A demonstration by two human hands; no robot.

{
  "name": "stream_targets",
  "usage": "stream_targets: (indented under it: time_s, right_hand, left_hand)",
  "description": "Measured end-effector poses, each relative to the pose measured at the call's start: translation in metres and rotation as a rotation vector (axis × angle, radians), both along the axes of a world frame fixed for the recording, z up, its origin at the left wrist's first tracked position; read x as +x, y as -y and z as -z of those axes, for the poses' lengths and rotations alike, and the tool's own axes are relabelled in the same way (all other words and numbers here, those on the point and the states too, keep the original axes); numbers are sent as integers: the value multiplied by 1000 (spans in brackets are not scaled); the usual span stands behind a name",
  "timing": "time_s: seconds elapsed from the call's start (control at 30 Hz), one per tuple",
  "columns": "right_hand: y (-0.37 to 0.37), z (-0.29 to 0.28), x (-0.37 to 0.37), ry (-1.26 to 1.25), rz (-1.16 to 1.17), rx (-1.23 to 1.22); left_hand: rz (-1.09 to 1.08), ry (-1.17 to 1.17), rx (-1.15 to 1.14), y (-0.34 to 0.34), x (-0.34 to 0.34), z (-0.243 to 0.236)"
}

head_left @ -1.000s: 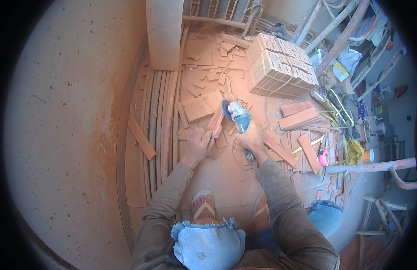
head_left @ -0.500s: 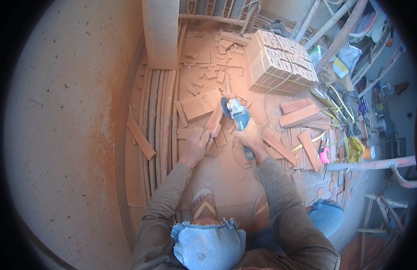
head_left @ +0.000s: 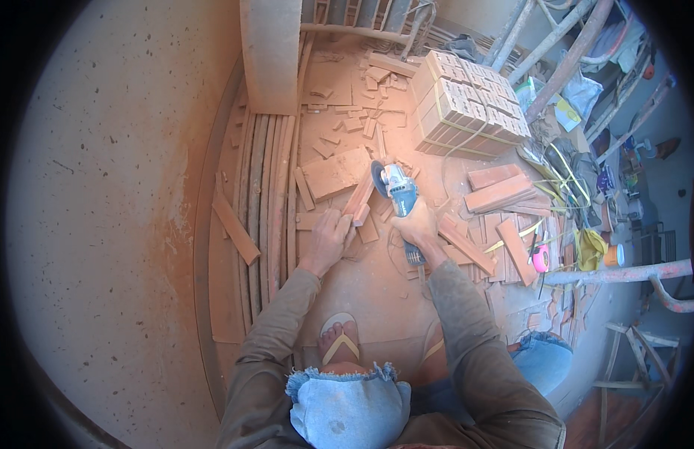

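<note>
A teal angle grinder (head_left: 401, 196) is gripped in my right hand (head_left: 416, 226), its body pointing away from me. Its dark cutting disc (head_left: 377, 178) stands at the far end of a narrow reddish brick tile (head_left: 359, 199), touching it or very close; I cannot tell which. My left hand (head_left: 329, 241) is closed on the near end of that tile. Behind the left fingers lies a wider flat tile (head_left: 333, 173) on the dusty floor, next to the strip.
A strapped stack of brick tiles (head_left: 466, 105) stands at the far right. Loose tiles (head_left: 499, 187) and a pink object (head_left: 540, 259) lie right of the grinder. Long poles (head_left: 264, 209) run along the left wall. Metal frame tubes (head_left: 624, 271) reach in from the right. Broken pieces (head_left: 354, 120) litter the far floor.
Hardly anything differs. The grinder has shifted very slightly to the right, while the left hand stays at the tile.
</note>
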State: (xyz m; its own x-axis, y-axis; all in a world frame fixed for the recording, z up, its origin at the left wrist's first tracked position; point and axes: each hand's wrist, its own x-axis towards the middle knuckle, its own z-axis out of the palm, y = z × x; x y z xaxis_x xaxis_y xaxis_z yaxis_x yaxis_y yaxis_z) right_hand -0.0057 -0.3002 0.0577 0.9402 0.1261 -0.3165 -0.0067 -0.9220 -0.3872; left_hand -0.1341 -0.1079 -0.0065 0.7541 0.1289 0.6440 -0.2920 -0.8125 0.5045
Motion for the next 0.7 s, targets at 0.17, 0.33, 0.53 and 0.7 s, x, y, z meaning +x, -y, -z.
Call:
stream_targets:
  time_s: [0.17,0.33,0.53,0.7]
  right_hand:
    - [1,2,-1,12,14,1]
    - [4,7,2,8,12,1]
    - [7,8,3,5,30,-4]
    - [9,7,2,-7,28,36]
  left_hand:
    - [-3,4,13,1,2,3]
    - [-6,-7,18,0,1,5]
    - [-5,-2,13,3,3,2]
    - [-15,10,45,0,1,5]
